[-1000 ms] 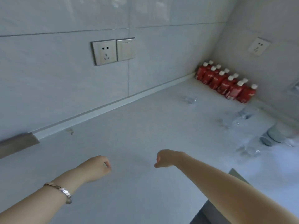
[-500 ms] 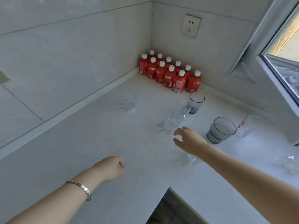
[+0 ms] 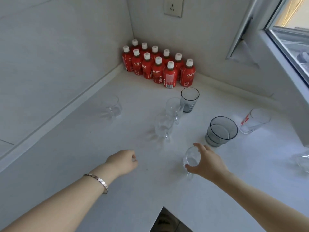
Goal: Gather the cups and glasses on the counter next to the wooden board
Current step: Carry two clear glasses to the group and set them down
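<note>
Several glasses stand on the white counter (image 3: 66, 156). My right hand (image 3: 208, 162) curls around a small clear glass cup (image 3: 191, 158) near the counter's front. My left hand (image 3: 122, 162) hovers to its left in a loose fist, holding nothing. Two clear handled mugs (image 3: 163, 127) (image 3: 173, 108) stand in the middle, and another clear mug (image 3: 112, 107) stands near the left wall. A tall smoky glass (image 3: 189, 99) and a wide smoky glass (image 3: 220, 131) sit further back. A clear glass with red lettering (image 3: 254, 121) is at the right. No wooden board is in view.
Several red juice bottles (image 3: 158, 66) with white caps fill the back corner. A window frame (image 3: 284, 52) runs along the right. Another clear glass (image 3: 303, 159) sits at the right edge. The counter has an inner corner cut-out (image 3: 164, 218) at the bottom.
The view swung right from the bare wall to the corner with the glasses. My right hand reached forward and closed around the small clear cup. My left hand stayed in a fist.
</note>
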Demonstrator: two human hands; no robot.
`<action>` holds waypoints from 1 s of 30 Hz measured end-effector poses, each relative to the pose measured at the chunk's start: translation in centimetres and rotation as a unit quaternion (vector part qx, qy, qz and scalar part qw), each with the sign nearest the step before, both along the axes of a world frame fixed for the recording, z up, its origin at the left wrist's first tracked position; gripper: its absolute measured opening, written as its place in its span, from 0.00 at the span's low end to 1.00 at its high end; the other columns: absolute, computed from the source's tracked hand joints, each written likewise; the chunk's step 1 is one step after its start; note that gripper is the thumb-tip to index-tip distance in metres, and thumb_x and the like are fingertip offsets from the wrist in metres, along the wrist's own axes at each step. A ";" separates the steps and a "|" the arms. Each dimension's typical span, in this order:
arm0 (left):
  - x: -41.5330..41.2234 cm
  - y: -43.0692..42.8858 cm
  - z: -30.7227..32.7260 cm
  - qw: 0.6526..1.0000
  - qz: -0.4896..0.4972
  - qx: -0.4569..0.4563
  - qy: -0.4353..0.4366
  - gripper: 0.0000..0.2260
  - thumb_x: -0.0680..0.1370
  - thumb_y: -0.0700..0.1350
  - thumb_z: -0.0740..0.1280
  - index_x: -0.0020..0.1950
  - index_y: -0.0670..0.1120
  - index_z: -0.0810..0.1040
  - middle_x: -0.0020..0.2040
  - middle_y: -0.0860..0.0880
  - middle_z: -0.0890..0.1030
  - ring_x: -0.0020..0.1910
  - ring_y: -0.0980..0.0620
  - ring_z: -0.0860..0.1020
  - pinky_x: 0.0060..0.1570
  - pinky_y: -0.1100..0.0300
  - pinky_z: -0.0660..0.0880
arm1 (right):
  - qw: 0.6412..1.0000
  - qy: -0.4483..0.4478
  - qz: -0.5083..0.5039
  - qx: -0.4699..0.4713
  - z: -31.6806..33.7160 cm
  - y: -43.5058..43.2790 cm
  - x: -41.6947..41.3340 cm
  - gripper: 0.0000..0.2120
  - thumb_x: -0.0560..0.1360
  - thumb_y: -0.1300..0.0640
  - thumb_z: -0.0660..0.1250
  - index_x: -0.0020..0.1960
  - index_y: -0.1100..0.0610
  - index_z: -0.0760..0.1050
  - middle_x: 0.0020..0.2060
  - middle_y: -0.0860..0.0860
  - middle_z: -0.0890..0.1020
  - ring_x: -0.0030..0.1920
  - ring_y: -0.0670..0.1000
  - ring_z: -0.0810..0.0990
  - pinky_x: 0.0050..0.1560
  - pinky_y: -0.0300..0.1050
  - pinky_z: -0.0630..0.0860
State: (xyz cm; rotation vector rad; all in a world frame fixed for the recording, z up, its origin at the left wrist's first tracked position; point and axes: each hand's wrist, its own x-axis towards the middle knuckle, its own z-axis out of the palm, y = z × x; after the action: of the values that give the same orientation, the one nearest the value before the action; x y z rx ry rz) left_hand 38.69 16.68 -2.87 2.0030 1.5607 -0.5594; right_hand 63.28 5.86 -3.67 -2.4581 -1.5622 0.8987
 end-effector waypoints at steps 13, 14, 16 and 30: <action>12.6 5.8 -1.8 0.976 0.076 0.131 -0.155 0.35 0.67 0.55 0.73 0.68 0.45 0.64 0.69 0.47 0.68 0.65 0.44 0.73 0.57 0.51 0.73 | 0.999 0.024 -0.013 0.042 1.4 1.9 0.9 0.40 0.65 0.41 0.73 0.71 0.47 0.59 0.65 0.47 0.72 0.60 0.51 0.77 0.57 0.44 0.74; 11.9 5.3 -1.9 0.972 0.084 0.141 -0.169 0.34 0.66 0.54 0.74 0.66 0.44 0.66 0.66 0.47 0.69 0.62 0.44 0.74 0.56 0.52 0.75 | 0.999 0.026 -0.008 0.043 1.5 2.0 0.6 0.40 0.65 0.41 0.73 0.71 0.46 0.59 0.65 0.47 0.71 0.60 0.51 0.77 0.57 0.44 0.74; 9.7 3.9 -1.8 0.964 0.092 0.150 -0.198 0.33 0.65 0.53 0.75 0.66 0.45 0.68 0.65 0.47 0.71 0.61 0.45 0.75 0.56 0.52 0.75 | 0.999 0.026 0.015 0.041 1.7 2.4 -0.3 0.40 0.65 0.41 0.73 0.72 0.46 0.58 0.66 0.47 0.71 0.61 0.51 0.76 0.56 0.43 0.74; -25.1 -14.6 3.3 0.894 0.377 0.195 -0.144 0.48 0.50 0.65 0.63 0.68 0.47 0.70 0.67 0.51 0.73 0.64 0.50 0.75 0.60 0.60 0.70 | 0.941 0.045 0.334 0.035 3.9 4.3 -24.6 0.40 0.65 0.41 0.72 0.72 0.45 0.58 0.66 0.47 0.70 0.62 0.52 0.75 0.58 0.41 0.72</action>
State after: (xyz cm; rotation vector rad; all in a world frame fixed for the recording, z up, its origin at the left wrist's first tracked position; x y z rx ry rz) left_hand 13.61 2.07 0.48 1.4334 2.1676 0.3681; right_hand 38.68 10.19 0.19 -1.7999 -2.3894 0.9806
